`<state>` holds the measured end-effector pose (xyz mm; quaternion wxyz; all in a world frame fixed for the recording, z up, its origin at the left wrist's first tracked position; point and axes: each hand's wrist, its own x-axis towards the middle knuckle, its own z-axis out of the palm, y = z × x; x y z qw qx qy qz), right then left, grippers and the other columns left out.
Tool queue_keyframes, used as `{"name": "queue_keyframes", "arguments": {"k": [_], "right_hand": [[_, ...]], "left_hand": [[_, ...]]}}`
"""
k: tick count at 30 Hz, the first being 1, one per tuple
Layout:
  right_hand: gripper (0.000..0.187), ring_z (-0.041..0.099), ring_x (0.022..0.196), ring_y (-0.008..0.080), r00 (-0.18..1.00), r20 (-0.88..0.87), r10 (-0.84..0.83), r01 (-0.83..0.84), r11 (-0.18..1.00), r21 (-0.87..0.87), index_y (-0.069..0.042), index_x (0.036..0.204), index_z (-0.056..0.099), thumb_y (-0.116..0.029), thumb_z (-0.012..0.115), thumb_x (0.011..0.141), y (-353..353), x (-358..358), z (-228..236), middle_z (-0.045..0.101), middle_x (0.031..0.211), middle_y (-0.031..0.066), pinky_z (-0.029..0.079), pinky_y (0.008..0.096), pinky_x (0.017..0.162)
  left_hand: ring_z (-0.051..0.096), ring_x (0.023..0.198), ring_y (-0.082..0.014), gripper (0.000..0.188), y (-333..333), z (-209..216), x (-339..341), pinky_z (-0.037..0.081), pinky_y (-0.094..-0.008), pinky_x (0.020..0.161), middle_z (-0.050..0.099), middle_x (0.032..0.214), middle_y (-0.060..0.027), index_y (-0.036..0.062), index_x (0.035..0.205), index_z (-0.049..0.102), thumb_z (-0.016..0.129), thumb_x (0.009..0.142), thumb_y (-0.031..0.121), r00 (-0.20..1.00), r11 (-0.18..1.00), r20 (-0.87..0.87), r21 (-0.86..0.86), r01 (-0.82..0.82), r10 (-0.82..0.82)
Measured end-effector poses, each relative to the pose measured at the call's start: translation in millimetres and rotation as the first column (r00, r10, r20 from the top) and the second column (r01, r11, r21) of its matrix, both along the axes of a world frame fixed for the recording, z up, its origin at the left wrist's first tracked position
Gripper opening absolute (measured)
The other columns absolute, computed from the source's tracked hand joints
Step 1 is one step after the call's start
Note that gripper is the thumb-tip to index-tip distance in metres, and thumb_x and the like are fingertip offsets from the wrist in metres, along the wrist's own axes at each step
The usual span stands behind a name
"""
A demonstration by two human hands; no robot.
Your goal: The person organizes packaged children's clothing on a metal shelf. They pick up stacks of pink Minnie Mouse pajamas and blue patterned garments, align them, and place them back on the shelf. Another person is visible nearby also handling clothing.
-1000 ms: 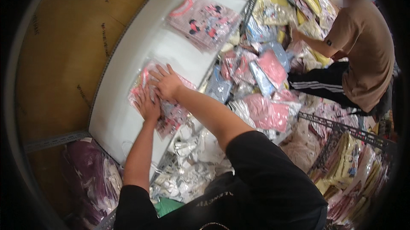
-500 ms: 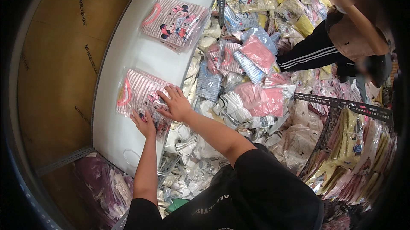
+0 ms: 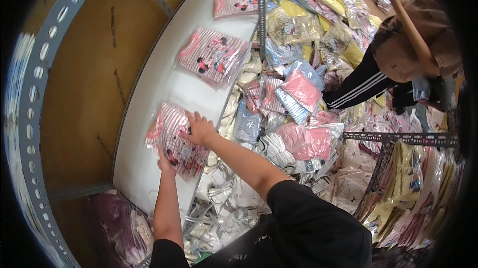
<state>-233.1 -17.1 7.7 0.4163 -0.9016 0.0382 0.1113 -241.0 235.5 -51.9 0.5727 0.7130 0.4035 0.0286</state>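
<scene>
A bagged pink-and-white striped garment (image 3: 172, 123) with a cartoon print and a pink neckline lies at the near end of a white shelf, apparently on top of others like it. My left hand (image 3: 167, 163) is at its near edge, with most of the fingers out of sight beneath the plastic. On its upper face rests my right hand (image 3: 200, 131), fingers spread and pressing on the bag. Farther along the shelf sit a second bagged striped pile (image 3: 211, 59) and a third (image 3: 236, 4), both with similar prints.
A brown panel wall (image 3: 79, 103) and a perforated metal post (image 3: 37, 73) stand left. Bagged clothes (image 3: 301, 88) heap up right of the white shelf (image 3: 144, 168). A person in striped trousers (image 3: 361, 88) stands among them. Upright bagged garments (image 3: 398, 183) fill a rack at right.
The view has shifted, so the shelf appears lower and farther right. My left hand has gone from lying on the garment to its near edge, with the fingers now hidden; the right stays on top.
</scene>
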Motion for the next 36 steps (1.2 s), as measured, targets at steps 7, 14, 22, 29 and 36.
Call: {"name": "queue_keyframes", "arguments": {"k": [7,14,22,29,36], "right_hand": [[0.106,0.04,0.13,0.0412,0.966,-0.22,0.135,-0.115,0.988,0.099,-0.018,0.15,0.028,-0.072,0.065,0.066,13,17,-12,0.043,0.142,0.0206,0.034,0.0581,0.103],[0.116,0.039,0.13,0.0421,0.936,-0.2,0.29,-0.276,0.957,0.092,-0.009,0.15,0.028,-0.074,0.067,0.063,34,15,-15,0.042,0.14,0.024,0.034,0.0573,0.103],[0.07,0.043,0.128,0.0359,0.986,0.015,0.167,-0.168,0.977,0.129,-0.018,0.151,0.027,-0.056,0.041,0.093,48,10,-29,0.044,0.142,0.0183,0.034,0.0571,0.102],[0.065,0.036,0.135,0.0353,0.972,0.12,0.201,-0.192,0.978,-0.078,-0.015,0.15,0.029,-0.043,0.046,0.093,69,23,2,0.04,0.147,0.0131,0.029,0.0566,0.108],[0.051,0.015,0.146,0.0345,0.754,0.349,0.556,-0.48,0.83,-0.285,-0.026,0.139,0.049,-0.038,0.05,0.09,82,12,14,0.025,0.157,0.005,0.007,0.0572,0.118]], "left_hand": [[0.063,0.102,-0.028,0.054,27,14,-17,0.055,-0.0446,0.082,0.063,0.116,-0.0096,0.0079,0.125,0.055,0.063,0.089,0.047,0.953,0.753,-0.033,-0.621,0.217,-0.301],[0.059,0.108,-0.0283,0.059,68,15,-45,0.051,-0.0435,0.089,0.061,0.123,-0.0087,0.0099,0.13,0.052,0.057,0.09,0.053,0.967,0.736,-0.035,-0.656,0.168,-0.252],[0.058,0.108,-0.0254,0.079,26,28,-42,0.049,-0.0424,0.089,0.058,0.124,-0.0094,0.0057,0.132,0.049,0.057,0.084,0.068,0.961,0.889,-0.134,-0.427,0.166,-0.243],[0.052,0.117,-0.0368,0.1,49,-25,-42,0.053,-0.0478,0.079,0.037,0.143,-0.0218,0.0023,0.146,0.033,0.058,0.079,0.072,0.973,0.948,-0.073,0.251,-0.195,0.219],[0.014,0.144,-0.0433,0.066,0,40,-39,0.008,-0.053,0.117,0.019,0.158,-0.0137,0.0102,0.153,0.021,0.045,0.094,0.03,0.684,0.097,-0.343,0.85,0.517,-0.644]]}}
